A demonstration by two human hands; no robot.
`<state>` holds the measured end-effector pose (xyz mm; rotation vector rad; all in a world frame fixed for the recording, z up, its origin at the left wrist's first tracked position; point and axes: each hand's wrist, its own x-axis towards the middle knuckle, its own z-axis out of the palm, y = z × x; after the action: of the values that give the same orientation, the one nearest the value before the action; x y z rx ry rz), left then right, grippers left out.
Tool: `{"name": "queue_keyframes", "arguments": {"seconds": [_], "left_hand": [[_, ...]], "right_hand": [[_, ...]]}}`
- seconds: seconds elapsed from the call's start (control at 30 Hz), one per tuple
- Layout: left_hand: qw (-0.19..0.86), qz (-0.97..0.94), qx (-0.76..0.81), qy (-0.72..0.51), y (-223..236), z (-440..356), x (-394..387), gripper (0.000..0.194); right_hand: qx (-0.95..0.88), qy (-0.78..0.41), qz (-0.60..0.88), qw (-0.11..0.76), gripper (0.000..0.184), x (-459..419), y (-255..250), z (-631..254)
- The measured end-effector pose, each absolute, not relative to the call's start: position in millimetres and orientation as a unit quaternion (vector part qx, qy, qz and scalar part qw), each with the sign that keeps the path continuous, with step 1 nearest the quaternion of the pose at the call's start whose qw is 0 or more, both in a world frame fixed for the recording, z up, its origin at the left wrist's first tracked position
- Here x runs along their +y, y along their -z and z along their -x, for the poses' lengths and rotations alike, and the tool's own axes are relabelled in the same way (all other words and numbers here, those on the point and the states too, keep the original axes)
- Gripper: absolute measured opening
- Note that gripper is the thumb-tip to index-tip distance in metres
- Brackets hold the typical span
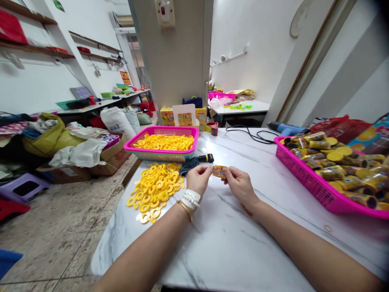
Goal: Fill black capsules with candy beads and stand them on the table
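Between my two hands, a small yellow printed label [219,172] is held up over the marble-patterned table. My left hand [198,179] pinches its left end, fingers pressed together; a white bracelet and a gold bangle circle that wrist. On the right end, my right hand [241,185] closes thumb and fingers. Whether the label is a flat piece or a sleeve, I cannot tell. A scrap of similar printed material [246,210] lies partly hidden under my right wrist. Beside my left hand spreads a pile of yellow plastic rings with tabs [156,187].
Behind the pile stands a pink basket [130,147] of yellow pieces. A dark cloth [189,165] lies by a black-handled tool [206,158]. Right, another pink basket [306,178] holds yellow-capped tubes; a blue heat gun [287,129] rests behind. Printed boxes [167,117] stand against the pillar.
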<state>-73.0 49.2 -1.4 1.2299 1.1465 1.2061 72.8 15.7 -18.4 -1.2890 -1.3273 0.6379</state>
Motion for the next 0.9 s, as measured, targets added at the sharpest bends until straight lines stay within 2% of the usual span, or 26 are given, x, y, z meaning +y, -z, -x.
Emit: {"name": "queue_keyframes", "arguments": {"seconds": [0.17, 0.43, 0.57, 0.67, 0.8, 0.9], "left_hand": [[0.555, -0.480, 0.465, -0.495, -3, 73, 48, 0.039], [0.584, -0.524, 0.418, -0.457, -4, 72, 46, 0.033], [0.596, -0.503, 0.438, -0.447, -1, 76, 53, 0.030], [0.601, -0.479, 0.471, -0.433, 1, 79, 60, 0.029], [0.641, -0.444, 0.480, -0.402, 4, 83, 68, 0.029], [0.653, -0.415, 0.491, -0.402, 7, 86, 72, 0.024]], "right_hand": [[-0.579, -0.266, 0.540, 0.550, 0.043, 18, 22, -74], [-0.616, -0.224, 0.541, 0.526, 0.039, 13, 25, -74], [-0.619, -0.283, 0.529, 0.507, 0.046, 22, 19, -77], [-0.594, -0.306, 0.591, 0.453, 0.055, 58, 7, -84], [-0.601, -0.303, 0.653, 0.349, 0.036, 130, -8, -89], [-0.621, -0.335, 0.653, 0.275, 0.039, 166, -14, -90]]}}
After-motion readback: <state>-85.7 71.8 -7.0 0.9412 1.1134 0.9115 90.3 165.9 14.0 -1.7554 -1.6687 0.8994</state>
